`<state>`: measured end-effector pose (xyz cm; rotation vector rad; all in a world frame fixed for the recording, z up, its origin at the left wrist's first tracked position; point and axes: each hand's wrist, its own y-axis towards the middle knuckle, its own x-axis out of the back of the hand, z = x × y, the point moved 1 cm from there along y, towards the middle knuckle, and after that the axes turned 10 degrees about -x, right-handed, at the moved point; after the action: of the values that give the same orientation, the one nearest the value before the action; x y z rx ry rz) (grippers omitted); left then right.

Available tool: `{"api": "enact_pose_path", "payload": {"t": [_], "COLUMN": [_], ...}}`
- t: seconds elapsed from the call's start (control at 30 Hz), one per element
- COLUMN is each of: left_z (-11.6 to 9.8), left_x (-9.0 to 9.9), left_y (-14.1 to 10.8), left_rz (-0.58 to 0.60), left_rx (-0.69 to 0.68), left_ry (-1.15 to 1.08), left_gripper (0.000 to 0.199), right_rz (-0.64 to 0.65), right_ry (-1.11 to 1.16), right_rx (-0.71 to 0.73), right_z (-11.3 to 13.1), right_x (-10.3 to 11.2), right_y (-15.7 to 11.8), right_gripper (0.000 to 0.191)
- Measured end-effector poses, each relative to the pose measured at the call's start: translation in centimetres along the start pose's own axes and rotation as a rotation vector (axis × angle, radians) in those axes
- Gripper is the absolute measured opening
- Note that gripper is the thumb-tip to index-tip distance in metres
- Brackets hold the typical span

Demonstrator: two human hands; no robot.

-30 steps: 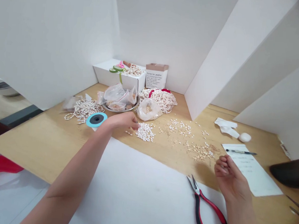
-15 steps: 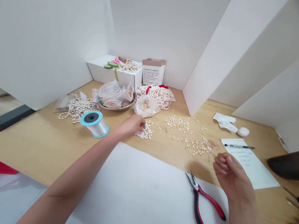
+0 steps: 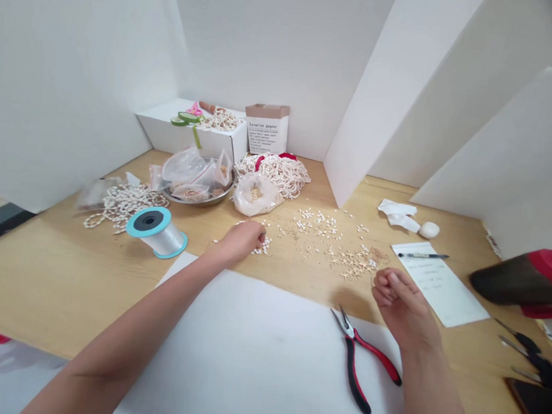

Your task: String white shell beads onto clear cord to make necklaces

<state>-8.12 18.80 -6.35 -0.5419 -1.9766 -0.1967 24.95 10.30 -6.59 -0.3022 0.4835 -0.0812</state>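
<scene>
My left hand (image 3: 242,242) reaches over a small pile of white beads (image 3: 266,247). Its fingers are bent down and closed at the pile, and their tips are mostly hidden. Held just above the table on the right, my right hand (image 3: 402,298) has its thumb pressed against curled fingers; what it pinches, if anything, is too small to see. Small starfish beads (image 3: 354,263) lie beyond it. Pliers with red and black handles (image 3: 349,338) rest with jaws apart on a white sheet (image 3: 247,350), left of my right hand.
Left of my left hand stands a spool of clear line (image 3: 167,238). Behind are a bag of beads (image 3: 243,198), a metal bowl (image 3: 201,202) of bags and heaped bead strings (image 3: 287,176). A notepad (image 3: 449,295) with a pen (image 3: 422,256) and a dark cup (image 3: 502,279) are at right.
The view has shifted, so most things sit farther left. My left hand now covers more of the white bead pile, whose beads look more spread out. My right hand keeps its pinch.
</scene>
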Motion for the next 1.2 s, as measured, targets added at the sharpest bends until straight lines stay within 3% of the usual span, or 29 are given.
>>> {"api": "enact_pose_path", "payload": {"t": [0.3, 0.43, 0.5, 0.67, 0.73, 0.87, 1.1, 1.2], "left_z": [0.1, -1.3, -2.7, -6.6, -7.8, -9.1, -9.9, -10.0], "left_x": [-0.2, 0.1, -0.4, -3.7, -5.0, -5.9, -5.7, -5.9], "left_y": [0.2, 0.4, 0.6, 0.5, 0.1, -0.6, -0.9, -0.9], "left_rz": [-0.094, -0.16, -0.175, -0.149, -0.103, -0.055, -0.017, -0.053], "left_rx": [0.014, -0.024, -0.058, -0.026, 0.031, 0.126, 0.172, 0.166], "left_ry": [-0.07, -0.167, -0.304, -1.199, -1.398, -1.543, -1.619, -1.659], "left_gripper": [0.007, 0.008, 0.012, 0.034, 0.034, 0.025, 0.016, 0.012], "right_rz": [0.09, 0.058, 0.021, -0.04, -0.057, -0.082, -0.166, -0.191], "right_ry": [-0.157, -0.21, -0.274, -0.353, -0.377, -0.421, -0.629, -0.703], "right_rx": [-0.105, -0.097, -0.053, 0.013, 0.039, 0.091, 0.252, 0.324], "right_z": [-1.3, -1.4, -1.5, -2.5, -3.0, -3.5, -3.4, -3.4], "right_x": [-1.5, -2.2, -3.1, -5.6, -6.0, -6.0, -6.1, -6.3], "right_y": [-0.4, -0.6, -0.9, -1.8, -2.0, -2.2, -2.8, -2.9], "right_gripper": [0.012, 0.014, 0.016, 0.021, 0.021, 0.018, 0.012, 0.008]}}
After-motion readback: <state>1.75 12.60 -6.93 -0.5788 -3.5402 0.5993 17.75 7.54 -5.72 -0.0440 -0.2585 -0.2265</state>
